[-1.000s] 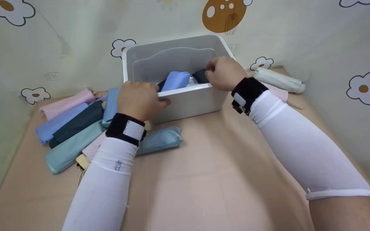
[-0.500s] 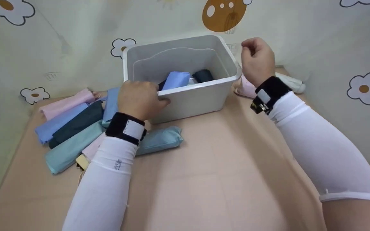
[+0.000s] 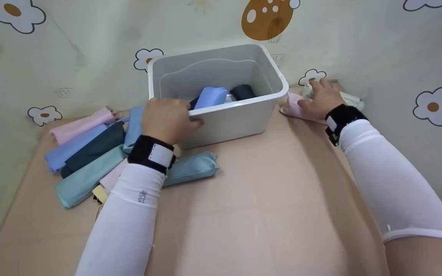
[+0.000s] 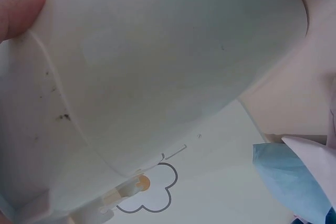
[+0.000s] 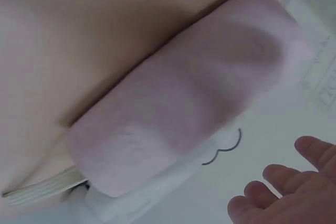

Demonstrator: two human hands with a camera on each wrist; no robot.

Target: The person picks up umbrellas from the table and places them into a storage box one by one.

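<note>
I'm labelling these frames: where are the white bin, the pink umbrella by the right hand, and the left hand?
white bin (image 3: 226, 123), head view, front wall.
pink umbrella (image 5: 184, 98), right wrist view, middle of its sleeve.
left hand (image 3: 166, 119), head view, back of the hand.

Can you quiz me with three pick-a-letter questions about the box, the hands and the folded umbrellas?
1. Where is the left hand?
A. on the bin's front rim
B. flat on the table
C. inside the bin

2. What colour is the folded umbrella next to the right hand?
A. green
B. pale pink
C. red

3. How is the right hand?
A. a tight fist
B. fingers spread open
C. out of sight

Answers: 1 A, its fingers curl over the white bin rim. 2 B, the right wrist view shows it pale pink. 3 B, the fingers show straight and apart.
</note>
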